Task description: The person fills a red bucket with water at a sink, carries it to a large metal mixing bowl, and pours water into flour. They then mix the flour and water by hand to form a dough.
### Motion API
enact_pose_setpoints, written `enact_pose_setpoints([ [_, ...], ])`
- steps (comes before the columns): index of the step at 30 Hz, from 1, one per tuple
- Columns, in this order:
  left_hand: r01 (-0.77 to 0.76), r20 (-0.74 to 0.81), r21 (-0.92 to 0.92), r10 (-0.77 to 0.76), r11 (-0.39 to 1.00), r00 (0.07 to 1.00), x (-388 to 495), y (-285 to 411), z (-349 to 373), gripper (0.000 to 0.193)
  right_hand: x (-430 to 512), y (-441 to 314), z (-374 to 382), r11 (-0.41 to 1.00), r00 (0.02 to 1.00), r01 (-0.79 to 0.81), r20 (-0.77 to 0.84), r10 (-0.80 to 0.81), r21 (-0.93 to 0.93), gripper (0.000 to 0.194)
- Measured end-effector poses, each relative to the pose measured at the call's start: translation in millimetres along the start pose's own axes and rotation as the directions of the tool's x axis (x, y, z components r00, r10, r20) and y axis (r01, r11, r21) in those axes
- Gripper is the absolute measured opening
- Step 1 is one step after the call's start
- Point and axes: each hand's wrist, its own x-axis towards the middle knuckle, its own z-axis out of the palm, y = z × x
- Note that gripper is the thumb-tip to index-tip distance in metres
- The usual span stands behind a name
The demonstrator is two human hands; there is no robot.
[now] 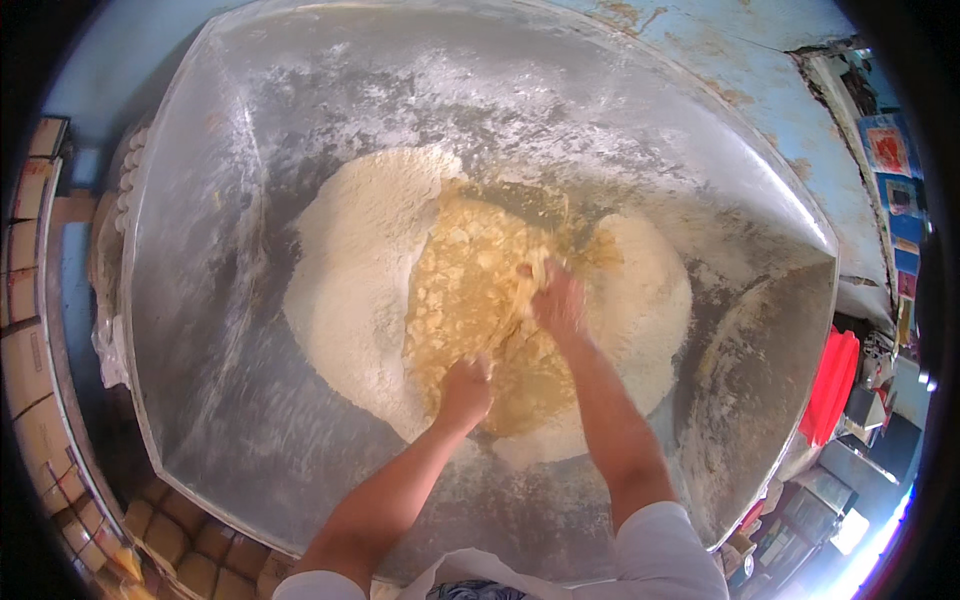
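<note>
A wet, lumpy yellow-brown dough mixture point(469, 277) lies in the middle of a large metal trough. Dry flour banks up around it, with a broad flour mound point(352, 285) on the left and a smaller flour mound point(652, 292) on the right. My right hand point(559, 300), blurred by motion, grips pale, sticky strands of the dough over the right part of the mixture. Lower and to the left, my left hand point(466, 390) is curled at the dough's near side. A strand runs down from the right hand toward it; what its fingers hold is hidden.
Sloping walls of the metal trough point(195, 300), streaked with flour, surround the work. Stacked boxes point(26, 360) line the left side, and brown packages point(199, 540) lie lower left. A red ridged plastic object point(831, 386) stands outside the right rim, near a painted wall point(750, 60).
</note>
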Motion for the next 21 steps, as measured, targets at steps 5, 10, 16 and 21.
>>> enact_pose_setpoints([
  [5, 0.440, 0.146, -0.725, -0.506, 0.530, 0.850, -18, -46, 2, 0.051, 40, -11, 28, 0.959, 0.942, 0.155, 0.329, -0.071, -0.238, 0.057],
  [10, 0.297, 0.288, -0.954, -0.190, 0.022, 0.939, 45, -39, 12, 0.052, -10, -18, 86, 0.966, 0.800, -0.020, 0.575, 0.170, -0.258, 0.073],
  [16, 0.230, 0.191, -0.953, -0.196, 0.197, 0.962, 55, -46, 20, 0.036, -91, -21, 82, 0.992, 0.904, -0.124, 0.409, 0.127, -0.035, 0.061],
  [21, 0.258, 0.174, -0.839, -0.213, 0.479, 0.961, 30, -27, 14, 0.027, -113, -22, 57, 0.988, 0.968, 0.152, 0.199, -0.150, 0.004, 0.047],
])
